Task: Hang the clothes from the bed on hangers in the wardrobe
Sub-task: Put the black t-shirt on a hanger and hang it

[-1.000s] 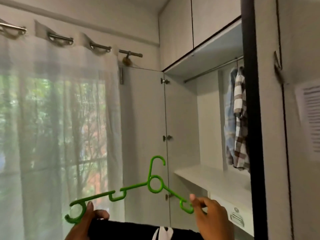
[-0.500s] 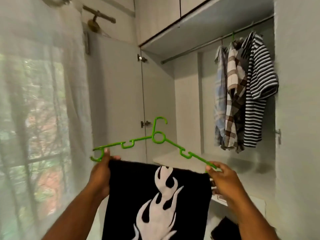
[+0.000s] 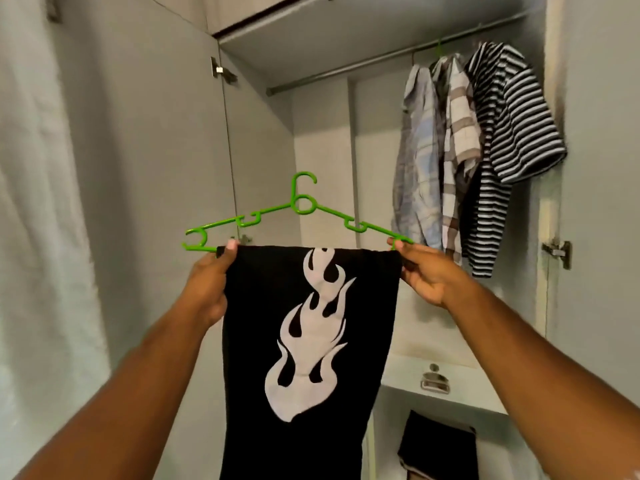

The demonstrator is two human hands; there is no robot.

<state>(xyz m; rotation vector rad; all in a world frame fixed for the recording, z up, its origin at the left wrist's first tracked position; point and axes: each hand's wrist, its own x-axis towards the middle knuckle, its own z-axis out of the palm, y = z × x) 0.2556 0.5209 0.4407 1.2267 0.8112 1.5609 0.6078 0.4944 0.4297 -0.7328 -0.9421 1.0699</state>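
A bright green plastic hanger (image 3: 304, 204) is held up in front of the open wardrobe, hook upright. A black garment with a white flame print (image 3: 308, 341) hangs folded over its bottom bar. My left hand (image 3: 209, 282) grips the hanger's left end together with the cloth. At the right end, my right hand (image 3: 424, 271) pinches the bar and the cloth's edge. The metal wardrobe rail (image 3: 374, 60) runs above and behind the hanger, bare on its left stretch.
Three shirts hang at the rail's right end: a pale blue checked one (image 3: 417, 157), a brown plaid one (image 3: 459, 147) and a black-and-white striped one (image 3: 509, 143). The open wardrobe door (image 3: 145, 161) stands left. Below are a white drawer unit (image 3: 440, 379) and a dark folded item (image 3: 438, 445).
The view has swung right and come closer to the wardrobe. The hanger with the black garment has risen and moved toward the wardrobe opening, both hands still on its ends.
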